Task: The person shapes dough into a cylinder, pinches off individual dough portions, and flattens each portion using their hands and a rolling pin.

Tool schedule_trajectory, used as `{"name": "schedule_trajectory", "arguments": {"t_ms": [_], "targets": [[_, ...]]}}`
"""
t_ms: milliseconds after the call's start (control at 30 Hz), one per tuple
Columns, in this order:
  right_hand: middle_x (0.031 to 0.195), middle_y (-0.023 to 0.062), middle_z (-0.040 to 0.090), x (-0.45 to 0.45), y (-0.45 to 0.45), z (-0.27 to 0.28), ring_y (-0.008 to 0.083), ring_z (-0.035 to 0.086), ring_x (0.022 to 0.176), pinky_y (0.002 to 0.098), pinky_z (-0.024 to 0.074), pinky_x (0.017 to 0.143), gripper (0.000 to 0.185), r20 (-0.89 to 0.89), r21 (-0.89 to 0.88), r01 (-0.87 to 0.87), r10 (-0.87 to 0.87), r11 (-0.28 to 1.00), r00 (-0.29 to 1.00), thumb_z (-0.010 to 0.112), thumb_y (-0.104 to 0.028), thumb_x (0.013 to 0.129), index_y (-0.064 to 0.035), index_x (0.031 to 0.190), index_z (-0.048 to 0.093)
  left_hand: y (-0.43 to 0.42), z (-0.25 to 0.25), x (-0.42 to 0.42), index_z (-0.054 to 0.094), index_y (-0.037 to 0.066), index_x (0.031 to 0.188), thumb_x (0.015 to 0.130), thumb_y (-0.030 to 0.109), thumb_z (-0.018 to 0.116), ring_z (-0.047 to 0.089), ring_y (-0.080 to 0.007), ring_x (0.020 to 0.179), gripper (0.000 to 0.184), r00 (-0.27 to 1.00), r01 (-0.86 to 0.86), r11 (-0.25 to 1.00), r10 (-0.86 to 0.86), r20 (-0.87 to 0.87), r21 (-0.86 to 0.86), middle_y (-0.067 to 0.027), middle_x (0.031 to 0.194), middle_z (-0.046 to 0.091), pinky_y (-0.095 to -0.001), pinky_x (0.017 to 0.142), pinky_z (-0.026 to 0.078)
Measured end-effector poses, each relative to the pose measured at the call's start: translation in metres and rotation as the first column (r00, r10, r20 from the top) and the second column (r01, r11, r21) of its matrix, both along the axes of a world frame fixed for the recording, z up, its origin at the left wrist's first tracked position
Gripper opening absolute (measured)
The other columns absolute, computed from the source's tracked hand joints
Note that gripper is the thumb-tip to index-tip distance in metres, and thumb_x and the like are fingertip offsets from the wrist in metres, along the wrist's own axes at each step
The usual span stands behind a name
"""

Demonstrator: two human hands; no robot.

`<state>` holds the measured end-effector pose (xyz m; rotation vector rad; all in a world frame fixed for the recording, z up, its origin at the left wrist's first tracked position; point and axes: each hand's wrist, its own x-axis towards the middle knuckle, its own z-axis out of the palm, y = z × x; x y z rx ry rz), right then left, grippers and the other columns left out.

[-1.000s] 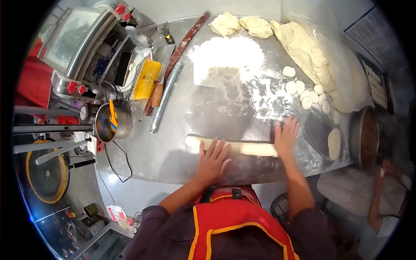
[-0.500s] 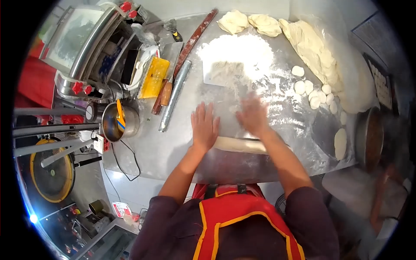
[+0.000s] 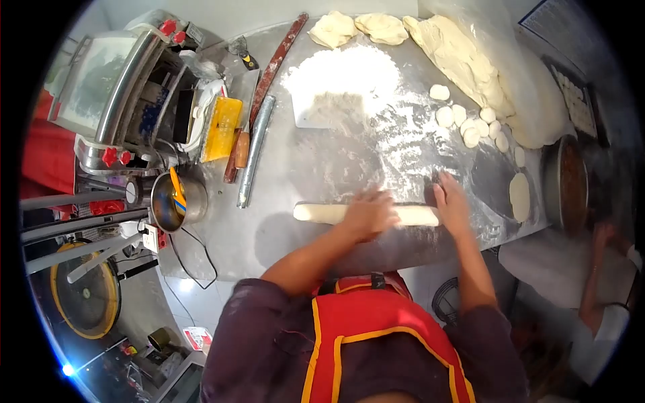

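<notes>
1. The dough roll (image 3: 319,213) lies on the bench (image 3: 232,245), in front of the person, below the spread of flour (image 3: 342,77) as the view shows it
2. The left grip (image 3: 369,215) is over the middle of the dough roll, so the roll runs out from it on both sides: one bare length to the left, a shorter one to the right
3. The left grip is blurred, fingers toward the right; I cannot tell whether it is curled around the roll or lying flat on it
4. The right grip (image 3: 451,201) is just beside the roll's right end, fingers aimed away from the person, thumb apart from the fingers and nothing pinched; whether it touches the end cannot be told
5. From the right grip, then, the whole roll lies to the left; the left grip is nearer the roll's middle, the right one nearer its right end
6. The roll's long axis goes side to side, crossing in front of the person, its right end slightly lower in the view than its left
7. Its rounded left end points toward the metal rod (image 3: 255,154) side, well apart from the rod; its right end points toward the side with the oval dough piece (image 3: 519,198), beyond the right grip
</notes>
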<state>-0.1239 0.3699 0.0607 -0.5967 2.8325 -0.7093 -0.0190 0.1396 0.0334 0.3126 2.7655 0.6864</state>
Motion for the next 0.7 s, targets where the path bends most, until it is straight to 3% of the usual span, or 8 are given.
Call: {"name": "schedule_trajectory", "arguments": {"t_ms": [67,133,233,333,400,500,600,700], "targets": [[0.136,0.0255,0.048,0.014,-0.015,0.002,0.0402,0.043,0.128,0.0428,0.0320,0.109,0.042,-0.083,-0.043,-0.016,0.013,0.999,0.997,0.051,-0.019,0.096,0.0023,0.131,0.050,-0.039,-0.005,0.026,0.047,0.012,0.139,0.096,0.047,0.042,0.035,-0.0357,0.137,0.055,0.992,-0.121,0.992,0.120,0.032,0.026,-0.0100,0.147,0.041,-0.0552,0.112,0.023],[0.140,0.0253,0.044,0.037,-0.028,0.003,0.0393,0.039,0.132,0.0454,0.0288,0.111,0.051,-0.136,-0.086,-0.045,0.033,0.995,0.990,0.053,-0.020,0.094,0.0018,0.138,0.042,-0.080,-0.020,0.059,0.046,0.009,0.139,0.095,0.038,0.048,0.038,-0.0349,0.135,0.053,0.999,-0.029,0.928,0.013,-0.044,-0.371,-0.0129,0.146,0.042,-0.0504,0.112,0.027],[0.143,0.0206,0.042,0.088,-0.037,-0.020,0.0382,0.037,0.133,0.0531,0.0262,0.111,0.055,-0.130,0.082,-0.211,0.220,0.974,0.967,0.055,-0.025,0.091,-0.0024,0.139,0.042,-0.076,0.005,0.098,0.042,0.005,0.141,0.091,0.033,0.055,0.036,-0.0350,0.136,0.058,0.922,-0.369,0.915,0.339,-0.186,-0.164,-0.0162,0.146,0.040,-0.0529,0.112,0.025],[0.146,0.0184,0.039,0.113,-0.045,-0.033,0.0358,0.035,0.136,0.0587,0.0230,0.110,0.061,-0.241,0.121,-0.302,0.323,0.946,0.915,0.056,-0.033,0.090,-0.0031,0.141,0.040,-0.050,-0.006,0.102,0.039,0.005,0.143,0.088,0.038,0.059,0.031,-0.0368,0.139,0.068,0.923,-0.311,0.942,0.266,-0.280,-0.129,-0.0196,0.149,0.034,-0.0564,0.112,0.023],[0.146,0.0179,0.039,0.076,-0.063,-0.032,0.0358,0.034,0.136,0.0602,0.0219,0.110,0.062,-0.217,0.216,-0.243,0.289,0.946,0.932,0.054,-0.035,0.091,-0.0040,0.143,0.038,-0.051,-0.021,0.077,0.039,0.005,0.143,0.088,0.045,0.058,0.027,-0.0382,0.140,0.071,0.906,-0.326,0.921,0.239,-0.350,-0.213,-0.0203,0.150,0.033,-0.0599,0.112,0.019],[0.151,0.0159,0.033,-0.004,-0.099,-0.045,0.0339,0.028,0.141,0.0587,0.0176,0.112,0.061,-0.349,0.246,-0.044,0.132,0.968,0.928,0.046,-0.038,0.095,-0.0051,0.145,0.034,-0.072,-0.012,-0.009,0.038,0.007,0.144,0.091,0.045,0.054,0.023,-0.0368,0.142,0.068,0.819,-0.508,0.840,0.402,-0.410,-0.190,-0.0198,0.151,0.030,-0.0619,0.112,0.014],[0.148,0.0161,0.037,-0.057,-0.122,-0.048,0.0332,0.033,0.137,0.0587,0.0205,0.111,0.060,-0.463,0.230,0.129,-0.009,0.965,0.886,0.048,-0.040,0.095,-0.0068,0.144,0.038,-0.098,-0.016,-0.071,0.038,0.008,0.144,0.093,0.043,0.052,0.021,-0.0354,0.143,0.063,0.764,-0.567,0.810,0.452,-0.461,-0.146,-0.0177,0.152,0.030,-0.0612,0.112,0.014],[0.148,0.0157,0.037,-0.036,-0.113,-0.044,0.0321,0.033,0.138,0.0587,0.0200,0.112,0.058,-0.355,0.231,0.000,0.085,0.973,0.931,0.045,-0.040,0.097,-0.0076,0.144,0.038,-0.100,-0.016,-0.053,0.040,0.010,0.143,0.094,0.041,0.051,0.024,-0.0351,0.142,0.060,0.853,-0.428,0.887,0.334,-0.401,-0.172,-0.0144,0.152,0.033,-0.0575,0.113,0.017]]}}
